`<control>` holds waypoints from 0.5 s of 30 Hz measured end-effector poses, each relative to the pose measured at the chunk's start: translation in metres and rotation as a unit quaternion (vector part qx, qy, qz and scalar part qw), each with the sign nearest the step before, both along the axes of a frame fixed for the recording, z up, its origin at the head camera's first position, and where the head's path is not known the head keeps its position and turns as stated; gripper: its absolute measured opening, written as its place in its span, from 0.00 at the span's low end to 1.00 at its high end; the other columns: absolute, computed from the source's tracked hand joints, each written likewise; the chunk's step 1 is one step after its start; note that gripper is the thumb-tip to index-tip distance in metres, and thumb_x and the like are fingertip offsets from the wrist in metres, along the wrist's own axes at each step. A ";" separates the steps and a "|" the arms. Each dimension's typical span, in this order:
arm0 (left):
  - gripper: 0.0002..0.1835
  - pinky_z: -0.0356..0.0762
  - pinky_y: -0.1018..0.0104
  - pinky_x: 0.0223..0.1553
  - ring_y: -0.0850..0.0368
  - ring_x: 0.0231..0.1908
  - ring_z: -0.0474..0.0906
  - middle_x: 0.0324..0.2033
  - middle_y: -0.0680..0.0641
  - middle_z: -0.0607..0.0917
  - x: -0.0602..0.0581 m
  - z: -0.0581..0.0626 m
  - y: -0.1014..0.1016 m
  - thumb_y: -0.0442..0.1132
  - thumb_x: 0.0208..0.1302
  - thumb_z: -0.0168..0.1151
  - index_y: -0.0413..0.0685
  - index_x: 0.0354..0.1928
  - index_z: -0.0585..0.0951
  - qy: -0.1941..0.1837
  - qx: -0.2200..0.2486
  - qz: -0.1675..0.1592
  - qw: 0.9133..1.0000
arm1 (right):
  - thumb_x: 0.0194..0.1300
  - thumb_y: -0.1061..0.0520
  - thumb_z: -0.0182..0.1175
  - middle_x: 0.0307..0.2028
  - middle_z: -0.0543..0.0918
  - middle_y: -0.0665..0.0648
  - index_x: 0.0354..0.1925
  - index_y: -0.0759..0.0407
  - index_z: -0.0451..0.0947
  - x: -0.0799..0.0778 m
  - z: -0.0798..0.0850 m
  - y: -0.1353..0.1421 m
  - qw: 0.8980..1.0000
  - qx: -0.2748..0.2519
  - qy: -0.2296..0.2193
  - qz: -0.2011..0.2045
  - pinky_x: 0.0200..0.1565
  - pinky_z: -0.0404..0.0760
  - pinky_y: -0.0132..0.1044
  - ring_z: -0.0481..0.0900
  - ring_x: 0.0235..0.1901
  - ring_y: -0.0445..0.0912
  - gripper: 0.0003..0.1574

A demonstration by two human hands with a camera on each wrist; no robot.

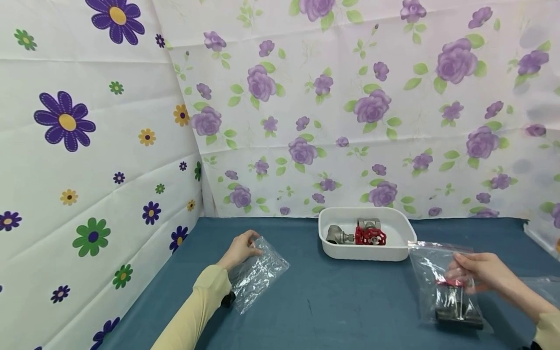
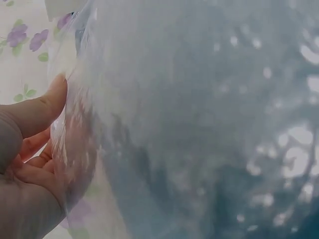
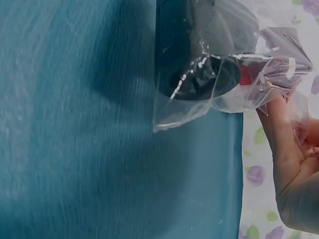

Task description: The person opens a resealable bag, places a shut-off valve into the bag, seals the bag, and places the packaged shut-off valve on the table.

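Observation:
My left hand (image 1: pixel 240 250) pinches a clear plastic bag (image 1: pixel 262 274) by its upper edge, and the bag hangs over the left of the table with nothing seen inside. In the left wrist view the thumb lies on the near side of the film (image 2: pixel 199 99), the other fingers behind it. At the right, my right hand (image 1: pixel 481 270) grips a clear zip bag (image 1: pixel 423 267). Inside that bag is a valve-like fitting with a black tube (image 1: pixel 459 319) at the bottom and a red part above. The tube's open round end (image 3: pixel 214 79) shows through the film.
A white plastic bin (image 1: pixel 365 253) stands at the back of the blue table (image 1: pixel 332 301), holding metal fittings (image 1: pixel 336 235) and a red handwheel valve (image 1: pixel 371 236). More clear plastic (image 1: pixel 542 287) lies at the right edge. Flowered cloth (image 1: pixel 280 121) hangs behind and to the left.

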State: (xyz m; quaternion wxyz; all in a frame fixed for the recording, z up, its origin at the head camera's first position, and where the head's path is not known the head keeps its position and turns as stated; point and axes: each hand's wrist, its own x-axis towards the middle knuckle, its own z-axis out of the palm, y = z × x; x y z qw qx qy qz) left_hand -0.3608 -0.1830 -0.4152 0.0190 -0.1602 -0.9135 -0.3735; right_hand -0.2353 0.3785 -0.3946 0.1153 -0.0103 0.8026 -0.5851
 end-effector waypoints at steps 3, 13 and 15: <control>0.22 0.72 0.64 0.25 0.57 0.24 0.71 0.27 0.47 0.72 0.001 0.003 0.001 0.32 0.53 0.66 0.39 0.50 0.72 -0.012 0.024 0.001 1.000 | 0.70 0.45 0.45 0.30 0.83 0.58 0.37 0.65 0.78 -0.003 0.000 0.005 1.000 -0.005 -0.007 -0.002 0.28 0.79 0.46 0.81 0.30 0.47 0.25; 0.21 0.75 0.64 0.27 0.58 0.26 0.75 0.30 0.46 0.71 0.004 0.012 0.004 0.30 0.53 0.65 0.40 0.50 0.73 -0.014 0.047 0.005 0.999 | 0.71 0.45 0.43 0.30 0.83 0.58 0.35 0.63 0.77 -0.004 -0.008 0.015 0.999 0.003 -0.033 -0.011 0.27 0.79 0.44 0.81 0.28 0.49 0.26; 0.21 0.75 0.64 0.26 0.57 0.26 0.75 0.30 0.46 0.71 0.004 0.013 0.006 0.30 0.53 0.65 0.40 0.50 0.73 -0.012 0.049 0.000 0.999 | 0.70 0.45 0.44 0.30 0.83 0.59 0.35 0.64 0.77 -0.005 -0.010 0.016 0.999 0.010 -0.040 -0.023 0.27 0.79 0.44 0.81 0.28 0.49 0.26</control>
